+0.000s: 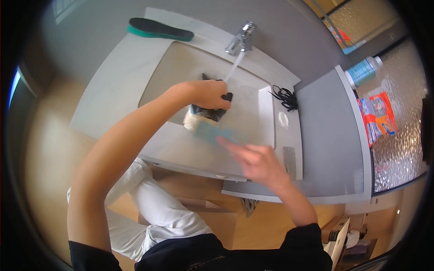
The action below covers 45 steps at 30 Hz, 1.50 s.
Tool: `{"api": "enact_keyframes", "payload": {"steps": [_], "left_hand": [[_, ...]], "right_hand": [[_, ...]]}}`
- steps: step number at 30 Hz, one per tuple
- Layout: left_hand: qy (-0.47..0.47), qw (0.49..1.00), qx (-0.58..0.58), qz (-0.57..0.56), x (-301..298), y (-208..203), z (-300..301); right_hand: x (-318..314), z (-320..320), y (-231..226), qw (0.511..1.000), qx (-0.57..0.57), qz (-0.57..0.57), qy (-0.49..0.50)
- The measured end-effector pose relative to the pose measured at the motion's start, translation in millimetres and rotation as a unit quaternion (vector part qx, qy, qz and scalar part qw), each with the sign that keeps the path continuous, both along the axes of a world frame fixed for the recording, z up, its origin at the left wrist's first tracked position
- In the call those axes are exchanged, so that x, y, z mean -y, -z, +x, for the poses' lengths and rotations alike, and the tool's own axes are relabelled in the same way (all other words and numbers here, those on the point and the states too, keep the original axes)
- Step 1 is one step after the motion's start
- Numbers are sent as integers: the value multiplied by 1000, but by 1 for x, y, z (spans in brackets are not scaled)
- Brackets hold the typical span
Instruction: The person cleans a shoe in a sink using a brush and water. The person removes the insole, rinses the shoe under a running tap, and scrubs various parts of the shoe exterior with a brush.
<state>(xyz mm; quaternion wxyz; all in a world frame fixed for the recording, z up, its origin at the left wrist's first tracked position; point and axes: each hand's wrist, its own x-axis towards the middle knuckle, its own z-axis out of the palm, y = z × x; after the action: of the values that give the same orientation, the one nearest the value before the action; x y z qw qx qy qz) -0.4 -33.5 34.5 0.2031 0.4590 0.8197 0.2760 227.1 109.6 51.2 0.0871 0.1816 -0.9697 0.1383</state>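
Over the washbasin (266, 113), my left hand (210, 95) is closed on a dark shoe (211, 114) with a pale end, and covers much of it. A teal brush (213, 133), smeared by motion, is in my right hand (260, 163), its far end against or very near the shoe's pale end. Water runs from the chrome tap (244, 38) into the basin, just beyond my left hand. A black and green insole (158, 30) lies on the counter at the far left. Black shoelaces (285, 98) lie bunched on the basin's right edge.
A grey ledge (332, 144) with a raised rim stands right of the counter. Beyond it are a blue-labelled bottle (364, 72) and a red and orange packet (379, 117) on a shiny, crinkled surface. A white soapy-looking patch (283, 119) sits below the laces.
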Motion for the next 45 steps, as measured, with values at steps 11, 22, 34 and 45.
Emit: {"api": "enact_keyframes", "payload": {"steps": [11, 22, 34, 45], "left_hand": [[-33, 997, 64, -20, 18, -18, 1], [-38, 999, 8, -17, 8, -12, 7], [-162, 959, 144, 181, 44, -2, 7], [-307, 938, 67, 146, -6, -31, -15]], "right_hand": [[-24, 15, -6, 998, 6, -31, 61], [-62, -105, -57, 965, -69, -170, 187], [-82, -238, -69, 977, -116, -97, 150], [-67, -151, -18, 871, -192, -425, 157]]}}
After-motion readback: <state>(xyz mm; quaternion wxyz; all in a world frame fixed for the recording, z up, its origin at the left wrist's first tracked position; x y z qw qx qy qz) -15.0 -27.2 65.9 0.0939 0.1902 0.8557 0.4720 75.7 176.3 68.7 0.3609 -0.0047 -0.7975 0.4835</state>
